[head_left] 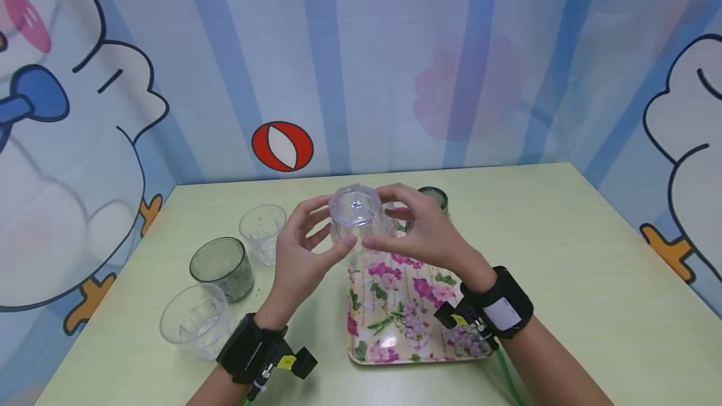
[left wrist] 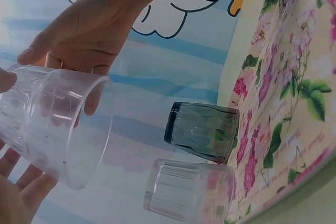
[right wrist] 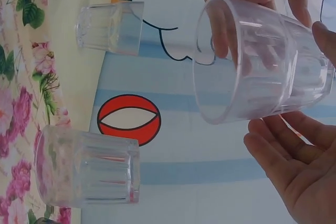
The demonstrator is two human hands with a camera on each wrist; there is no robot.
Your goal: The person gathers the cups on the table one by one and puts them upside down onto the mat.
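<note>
My left hand (head_left: pixel 301 246) and right hand (head_left: pixel 423 230) together hold a clear plastic cup (head_left: pixel 356 208) upside down, its faceted base uppermost, above the far part of a floral tray (head_left: pixel 375 337). Thumbs are at the near side, with the other fingers curved round its flanks. In the left wrist view the wide rim of the cup (left wrist: pixel 92 135) faces the tray. Upside down on the tray stand a smoky grey cup (left wrist: pixel 202 132) and another clear cup (left wrist: pixel 189 190), the latter largely hidden behind the held cup in the head view.
Left of the tray, a row of upright cups stands on the pale table (head_left: pixel 564 255): a clear cup (head_left: pixel 262 230) farthest, a smoky green-grey cup (head_left: pixel 225 268) between, and a clear cup (head_left: pixel 197 324) nearest. A patterned curtain (head_left: pixel 383 67) hangs behind the table's far edge.
</note>
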